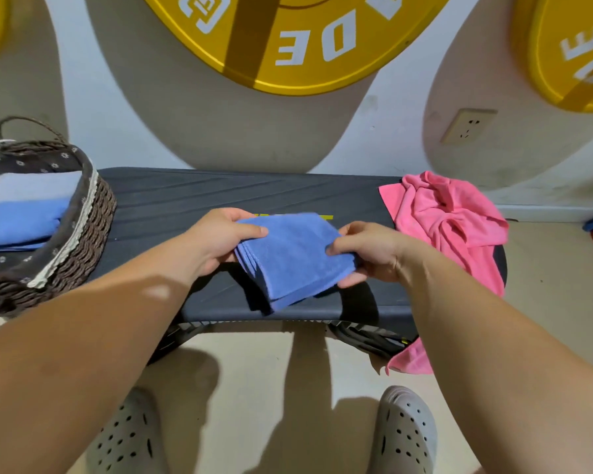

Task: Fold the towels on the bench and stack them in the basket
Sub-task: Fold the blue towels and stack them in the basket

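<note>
Folded blue cloth towel (293, 254) is hanging over the middle of the black padded bench (172, 200); your left hand (216, 241) is pinching its left edge, your right hand (368, 254) its right edge. A brown wicker basket (95, 217) is sitting at the bench's left end.

Two hands: left hand (216, 241) and right hand (374, 254). One worktop (185, 196), one basket (96, 217). Four towels I can count: one folded blue towel (295, 254), one heaped pink towel (449, 217), and in the basket one pale towel (31, 188) and one stacked blue towel (18, 220), perhaps more beneath. Three yellow discs (288, 35), one socket (468, 126), two clogs (404, 429).
</note>
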